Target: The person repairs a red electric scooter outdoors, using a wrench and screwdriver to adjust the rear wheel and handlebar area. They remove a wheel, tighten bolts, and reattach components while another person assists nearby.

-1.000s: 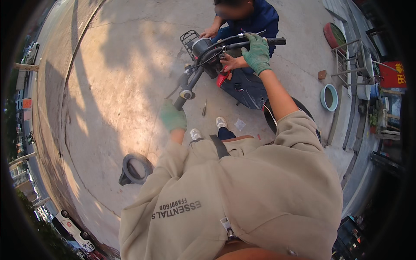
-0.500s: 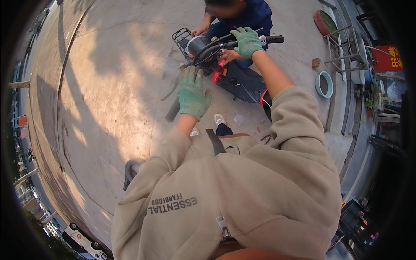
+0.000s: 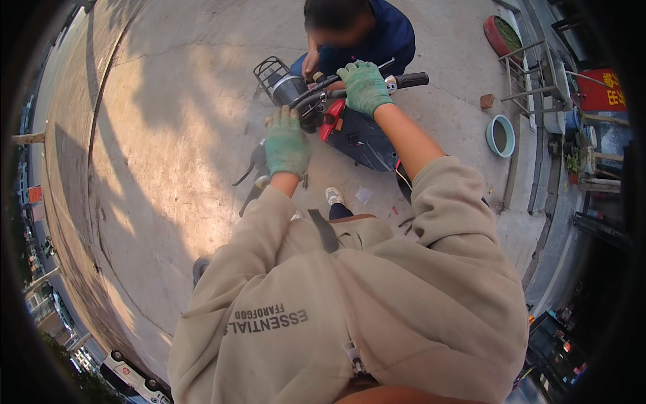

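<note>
Green work gloves cover both my hands. My right hand (image 3: 365,87) is wrapped over the right side of a two-wheeler's handlebar (image 3: 316,97), just inboard of its black grip (image 3: 412,80). Lying over the bar's left side, my left hand (image 3: 286,145) has its fingers stretched forward and slightly apart. Below that hand a dark brake lever (image 3: 250,163) and the left grip stick out. A round dark headlight (image 3: 289,89) and a black wire rack (image 3: 271,69) are at the front. The black body (image 3: 363,143) has red trim (image 3: 330,120).
A person in dark blue (image 3: 387,40) crouches beyond the handlebar, one hand beside the headlight. On the right are a brick (image 3: 487,101), a light blue basin (image 3: 500,136), a red-rimmed planter (image 3: 505,39) and a metal stand (image 3: 531,77). A plastic bag (image 3: 363,195) lies near my foot.
The handlebar and both my hands have shifted left in view. My left thumb, spread out before, now lies closer in. The crouching person leans further into view, with the head lower.
</note>
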`<state>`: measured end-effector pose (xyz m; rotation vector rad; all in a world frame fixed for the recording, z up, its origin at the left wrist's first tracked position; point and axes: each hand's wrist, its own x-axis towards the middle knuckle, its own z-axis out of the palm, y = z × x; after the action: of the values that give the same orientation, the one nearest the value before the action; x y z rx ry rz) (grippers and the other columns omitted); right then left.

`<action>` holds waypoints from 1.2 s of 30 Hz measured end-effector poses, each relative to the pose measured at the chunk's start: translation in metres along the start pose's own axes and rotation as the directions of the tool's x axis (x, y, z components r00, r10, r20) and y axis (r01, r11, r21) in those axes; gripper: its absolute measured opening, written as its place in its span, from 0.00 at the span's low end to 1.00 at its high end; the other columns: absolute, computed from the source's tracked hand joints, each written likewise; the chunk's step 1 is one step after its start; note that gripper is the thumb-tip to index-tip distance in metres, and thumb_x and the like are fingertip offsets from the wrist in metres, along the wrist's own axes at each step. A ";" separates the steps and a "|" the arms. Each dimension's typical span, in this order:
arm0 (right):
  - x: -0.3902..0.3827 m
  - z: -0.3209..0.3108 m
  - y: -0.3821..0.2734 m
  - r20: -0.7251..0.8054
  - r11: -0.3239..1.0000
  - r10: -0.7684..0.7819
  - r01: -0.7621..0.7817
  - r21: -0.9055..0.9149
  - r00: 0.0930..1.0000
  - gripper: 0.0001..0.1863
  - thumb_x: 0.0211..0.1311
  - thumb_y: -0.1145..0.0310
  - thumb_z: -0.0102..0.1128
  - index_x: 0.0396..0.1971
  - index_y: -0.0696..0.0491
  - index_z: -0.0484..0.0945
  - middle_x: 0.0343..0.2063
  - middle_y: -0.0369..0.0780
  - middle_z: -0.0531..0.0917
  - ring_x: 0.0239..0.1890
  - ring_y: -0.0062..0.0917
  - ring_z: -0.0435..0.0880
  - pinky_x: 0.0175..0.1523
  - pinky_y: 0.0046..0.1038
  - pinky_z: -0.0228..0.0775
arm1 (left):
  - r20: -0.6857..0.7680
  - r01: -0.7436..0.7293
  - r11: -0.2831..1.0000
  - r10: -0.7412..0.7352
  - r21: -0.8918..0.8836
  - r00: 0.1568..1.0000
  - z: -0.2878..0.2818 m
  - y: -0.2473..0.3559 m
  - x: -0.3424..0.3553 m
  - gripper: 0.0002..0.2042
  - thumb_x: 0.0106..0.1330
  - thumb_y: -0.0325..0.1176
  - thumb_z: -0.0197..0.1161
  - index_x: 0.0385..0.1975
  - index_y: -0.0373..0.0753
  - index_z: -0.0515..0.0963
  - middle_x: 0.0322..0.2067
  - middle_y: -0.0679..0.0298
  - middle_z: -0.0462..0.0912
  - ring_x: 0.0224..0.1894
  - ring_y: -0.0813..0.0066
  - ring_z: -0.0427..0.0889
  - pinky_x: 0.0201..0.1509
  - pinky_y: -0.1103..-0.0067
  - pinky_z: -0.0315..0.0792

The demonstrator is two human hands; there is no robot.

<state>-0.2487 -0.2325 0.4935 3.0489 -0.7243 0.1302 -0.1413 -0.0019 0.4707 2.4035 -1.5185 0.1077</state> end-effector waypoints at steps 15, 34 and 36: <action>-0.002 0.002 -0.002 -0.045 0.998 0.017 -0.014 0.059 0.999 0.17 0.47 0.62 0.68 0.39 0.48 0.80 0.40 0.40 0.80 0.49 0.34 0.78 0.58 0.40 0.64 | 0.176 0.287 0.951 -0.303 0.113 0.936 -0.011 0.013 0.011 0.25 0.61 0.32 0.59 0.59 0.34 0.69 0.52 0.48 0.78 0.53 0.53 0.80 0.55 0.64 0.74; -0.009 0.033 -0.002 -0.389 0.977 0.019 0.065 0.201 0.921 0.19 0.44 0.66 0.69 0.41 0.50 0.80 0.42 0.38 0.81 0.52 0.34 0.79 0.57 0.37 0.71 | 0.263 0.223 0.918 -0.315 0.329 0.912 -0.007 0.013 0.016 0.31 0.63 0.33 0.55 0.70 0.44 0.64 0.50 0.54 0.80 0.42 0.56 0.83 0.45 0.66 0.75; -0.011 0.036 -0.003 -0.408 0.976 0.010 0.080 0.202 0.913 0.22 0.43 0.66 0.69 0.43 0.50 0.81 0.46 0.38 0.82 0.54 0.35 0.79 0.57 0.38 0.70 | 0.227 0.222 0.923 -0.300 0.315 0.926 -0.007 0.012 0.015 0.31 0.63 0.34 0.55 0.70 0.44 0.65 0.47 0.55 0.81 0.40 0.56 0.83 0.43 0.66 0.75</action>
<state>-0.2544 -0.2261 0.4564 3.0605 -0.6577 0.8696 -0.1452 -0.0178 0.4827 2.9356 -1.3412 -0.0720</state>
